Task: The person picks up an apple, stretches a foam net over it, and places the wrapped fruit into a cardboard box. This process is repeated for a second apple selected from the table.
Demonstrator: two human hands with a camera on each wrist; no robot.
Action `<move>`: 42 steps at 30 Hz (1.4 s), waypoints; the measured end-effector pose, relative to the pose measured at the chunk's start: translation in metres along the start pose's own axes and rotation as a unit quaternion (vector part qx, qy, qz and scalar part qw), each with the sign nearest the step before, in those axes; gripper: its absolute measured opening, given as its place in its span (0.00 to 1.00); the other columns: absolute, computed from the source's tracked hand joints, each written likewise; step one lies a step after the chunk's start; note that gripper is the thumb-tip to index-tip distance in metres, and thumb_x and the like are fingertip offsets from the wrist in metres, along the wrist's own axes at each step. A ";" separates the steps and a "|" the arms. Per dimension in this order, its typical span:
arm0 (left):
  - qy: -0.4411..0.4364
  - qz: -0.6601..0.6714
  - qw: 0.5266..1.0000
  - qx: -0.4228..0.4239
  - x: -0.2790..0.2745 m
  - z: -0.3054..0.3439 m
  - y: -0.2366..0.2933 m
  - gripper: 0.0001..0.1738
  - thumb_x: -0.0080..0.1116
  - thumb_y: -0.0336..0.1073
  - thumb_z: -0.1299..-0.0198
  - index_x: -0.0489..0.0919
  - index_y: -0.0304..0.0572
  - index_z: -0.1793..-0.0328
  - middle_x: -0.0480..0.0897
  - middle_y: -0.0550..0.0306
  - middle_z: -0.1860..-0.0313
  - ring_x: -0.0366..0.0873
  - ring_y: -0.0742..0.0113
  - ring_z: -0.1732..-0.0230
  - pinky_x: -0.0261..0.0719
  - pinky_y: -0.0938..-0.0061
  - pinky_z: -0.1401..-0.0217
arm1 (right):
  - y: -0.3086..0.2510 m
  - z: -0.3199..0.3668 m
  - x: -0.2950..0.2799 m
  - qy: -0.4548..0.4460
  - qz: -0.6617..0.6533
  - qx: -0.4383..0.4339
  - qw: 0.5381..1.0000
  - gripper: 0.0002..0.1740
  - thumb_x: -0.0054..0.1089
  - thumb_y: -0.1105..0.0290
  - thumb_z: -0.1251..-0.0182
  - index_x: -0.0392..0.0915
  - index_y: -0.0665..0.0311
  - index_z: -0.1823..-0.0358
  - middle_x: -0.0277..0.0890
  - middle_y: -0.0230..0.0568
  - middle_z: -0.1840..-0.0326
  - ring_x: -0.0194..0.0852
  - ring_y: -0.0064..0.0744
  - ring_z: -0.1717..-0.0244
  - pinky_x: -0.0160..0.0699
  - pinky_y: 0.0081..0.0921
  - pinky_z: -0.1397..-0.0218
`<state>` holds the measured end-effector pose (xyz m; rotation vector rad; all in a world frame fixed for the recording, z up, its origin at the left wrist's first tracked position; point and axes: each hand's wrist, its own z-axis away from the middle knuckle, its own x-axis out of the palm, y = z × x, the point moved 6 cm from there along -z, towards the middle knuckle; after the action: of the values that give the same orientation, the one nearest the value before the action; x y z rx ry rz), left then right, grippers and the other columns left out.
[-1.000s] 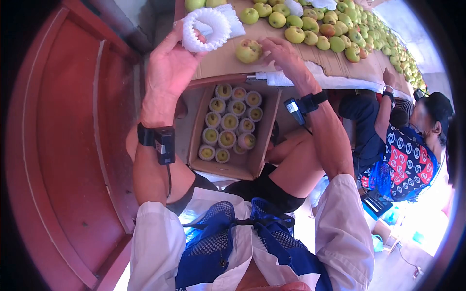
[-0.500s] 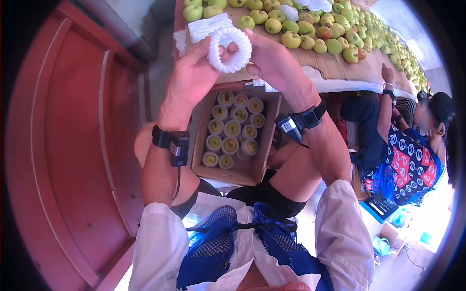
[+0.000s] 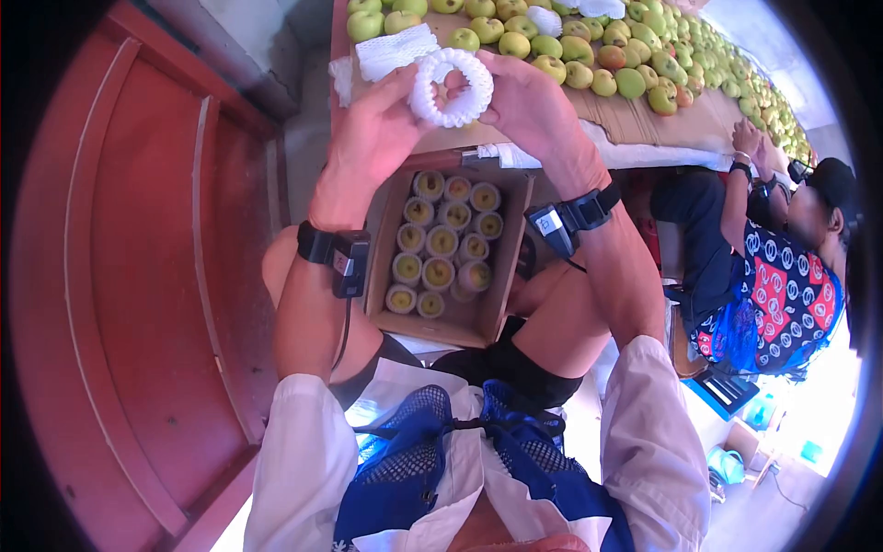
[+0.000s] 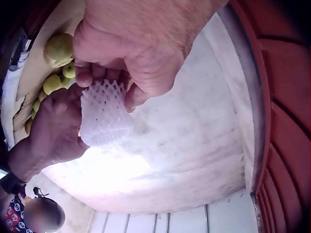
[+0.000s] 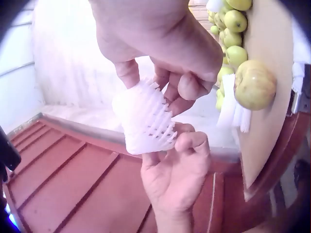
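Observation:
A white foam net sleeve (image 3: 425,97) is held up over the table edge, its round mouth facing the head camera. My left hand (image 3: 372,129) pinches its left side between thumb and fingers. On the opposite side my right hand (image 3: 533,106) grips the rim, fingertips at the opening. Seen from the left wrist, the sleeve (image 4: 107,116) is spread into a short tube with no apple in it. A single yellow-green apple (image 5: 255,85) sits near the table's edge, beneath the hands; in the head view they mostly hide it.
Many green apples (image 3: 630,85) cover the cardboard-topped table (image 3: 635,124). A stack of flat foam sleeves (image 3: 397,53) lies by its left end. Below, a cardboard box (image 3: 501,258) holds several sleeved apples. A red door (image 3: 138,276) stands left; another person (image 3: 773,294) sits right.
My right hand has left the apple on the table and taken hold of the foam sleeve's right side. The left hand has brought the sleeve rightward and slightly nearer.

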<state>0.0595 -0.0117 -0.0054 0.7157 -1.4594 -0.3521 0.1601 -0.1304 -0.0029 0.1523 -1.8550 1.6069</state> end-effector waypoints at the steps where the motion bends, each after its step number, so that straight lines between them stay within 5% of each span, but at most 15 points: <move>1: -0.012 0.003 1.000 -0.001 -0.005 -0.001 -0.002 0.22 0.53 0.36 0.26 0.69 0.33 0.30 0.76 0.50 0.40 0.73 0.54 0.36 0.70 0.54 0.26 | 0.000 0.001 0.000 0.015 0.029 -0.005 0.999 0.17 0.45 0.59 0.19 0.76 0.62 0.45 0.81 0.32 0.51 0.75 0.21 0.54 0.66 0.21 0.60; 2: -0.025 0.006 1.000 -0.001 -0.005 -0.001 -0.002 0.25 0.54 0.35 0.26 0.68 0.34 0.26 0.74 0.48 0.32 0.73 0.51 0.30 0.69 0.50 0.23 | 0.000 0.000 -0.001 0.011 0.027 -0.011 1.000 0.16 0.45 0.59 0.19 0.76 0.62 0.45 0.81 0.32 0.51 0.75 0.21 0.54 0.67 0.20 0.60; 7: -0.005 -0.018 1.000 0.015 -0.020 -0.002 -0.009 0.21 0.57 0.37 0.27 0.73 0.36 0.32 0.78 0.54 0.37 0.76 0.60 0.37 0.76 0.60 0.36 | 0.005 -0.002 -0.014 -0.038 -0.066 -0.029 0.997 0.15 0.48 0.61 0.20 0.76 0.62 0.44 0.81 0.32 0.50 0.77 0.23 0.52 0.73 0.20 0.55; 10: 0.023 -0.033 0.999 0.009 -0.019 0.002 -0.016 0.18 0.59 0.39 0.28 0.77 0.38 0.37 0.80 0.58 0.42 0.77 0.67 0.42 0.76 0.68 0.46 | 0.004 0.006 -0.001 0.094 -0.068 -0.002 0.993 0.10 0.52 0.63 0.23 0.75 0.61 0.52 0.76 0.28 0.54 0.67 0.18 0.59 0.58 0.22 0.65; 16: 0.025 -0.069 0.997 -0.016 -0.025 0.000 -0.024 0.13 0.59 0.40 0.27 0.80 0.40 0.44 0.82 0.62 0.50 0.76 0.74 0.52 0.71 0.75 0.58 | 0.000 0.015 0.001 0.147 -0.006 0.029 0.989 0.14 0.51 0.57 0.20 0.76 0.60 0.50 0.76 0.24 0.59 0.64 0.14 0.67 0.56 0.18 0.72; 22: 0.068 -0.128 0.989 -0.032 -0.048 -0.009 -0.033 0.10 0.58 0.38 0.26 0.80 0.43 0.45 0.81 0.66 0.53 0.74 0.77 0.57 0.67 0.78 0.63 | 0.022 0.002 -0.053 0.085 0.023 0.022 0.996 0.11 0.59 0.60 0.22 0.79 0.60 0.56 0.74 0.22 0.65 0.59 0.10 0.74 0.48 0.16 0.79; 25: 0.091 -0.169 0.981 -0.042 -0.056 -0.015 -0.035 0.09 0.57 0.38 0.26 0.79 0.43 0.46 0.81 0.67 0.55 0.74 0.78 0.58 0.66 0.79 0.64 | 0.029 0.001 -0.071 0.106 0.072 0.030 0.991 0.14 0.59 0.59 0.22 0.80 0.62 0.48 0.73 0.20 0.65 0.59 0.07 0.74 0.49 0.13 0.79; 31: 0.132 -0.223 0.966 -0.020 -0.073 -0.027 -0.039 0.10 0.60 0.40 0.27 0.78 0.42 0.50 0.81 0.67 0.61 0.74 0.80 0.65 0.66 0.83 0.70 | 0.034 0.001 -0.079 0.190 0.155 0.019 0.969 0.14 0.64 0.58 0.25 0.81 0.63 0.54 0.72 0.20 0.68 0.58 0.06 0.75 0.48 0.13 0.80; 37: 0.190 -0.299 0.935 0.000 -0.090 -0.032 -0.044 0.10 0.58 0.41 0.25 0.77 0.42 0.51 0.80 0.67 0.64 0.71 0.81 0.69 0.64 0.83 0.74 | 0.037 -0.001 -0.076 0.282 0.292 -0.002 0.914 0.18 0.65 0.55 0.27 0.81 0.64 0.59 0.72 0.23 0.72 0.63 0.13 0.73 0.62 0.18 0.73; 42: 0.225 -0.341 0.913 -0.020 -0.086 -0.031 -0.045 0.12 0.57 0.42 0.25 0.77 0.40 0.50 0.78 0.66 0.66 0.70 0.81 0.72 0.64 0.82 0.76 | 0.053 -0.015 -0.096 0.301 0.353 -0.061 0.884 0.23 0.65 0.53 0.29 0.81 0.71 0.58 0.81 0.38 0.68 0.76 0.26 0.67 0.76 0.29 0.63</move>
<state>0.0895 0.0153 -0.0988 1.1814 -0.7290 -0.6949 0.2140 -0.1356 -0.0993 -1.0771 -1.5575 1.6933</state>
